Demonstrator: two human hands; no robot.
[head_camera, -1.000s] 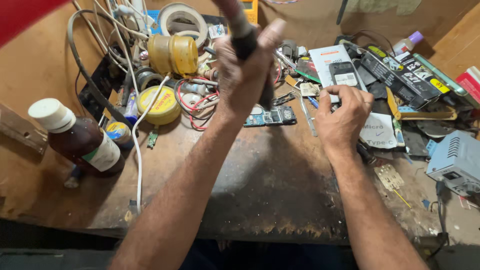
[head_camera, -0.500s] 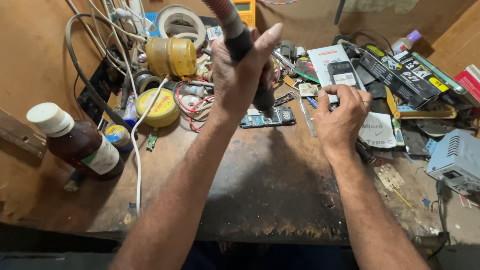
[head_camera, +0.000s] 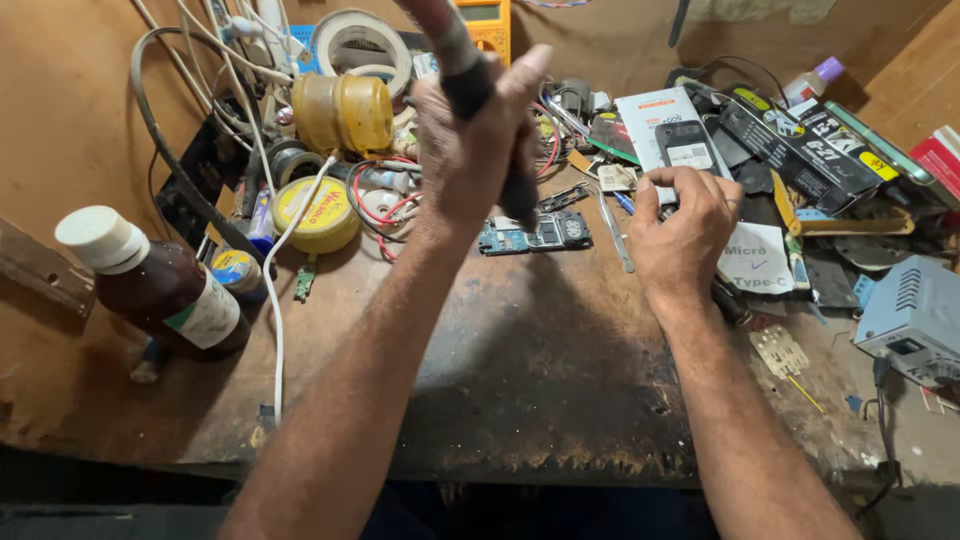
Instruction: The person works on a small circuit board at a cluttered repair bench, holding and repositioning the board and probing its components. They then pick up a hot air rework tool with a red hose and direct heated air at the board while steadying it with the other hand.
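- We see a worn, scorched wooden workbench (head_camera: 540,400) cluttered along its far edge, wood wall behind.
- Left hand (head_camera: 470,150) is wrapped tight around a dark-handled tool (head_camera: 465,70), held upright; we take it for a hot-air or soldering handpiece, and its black lower end (head_camera: 520,200) points down at the bench.
- Right under that tip lies a small blue circuit board (head_camera: 530,235), flat on the wood, touching neither hand.
- Right hand (head_camera: 680,235) rests knuckles-up just right of the board, fingers curled in; we cannot tell whether they pinch anything.
- Metal tweezers (head_camera: 615,235) lie between the board and the right hand.
- Near the right fingertips: a black phone (head_camera: 685,145) on a white box.
- Left of the board: a yellow tape roll (head_camera: 315,210), red wires (head_camera: 385,210), a yellowish jar (head_camera: 345,110).
- Far left: a brown bottle with a white cap (head_camera: 160,285), lying tilted.
- Far right: a grey box unit (head_camera: 915,320).
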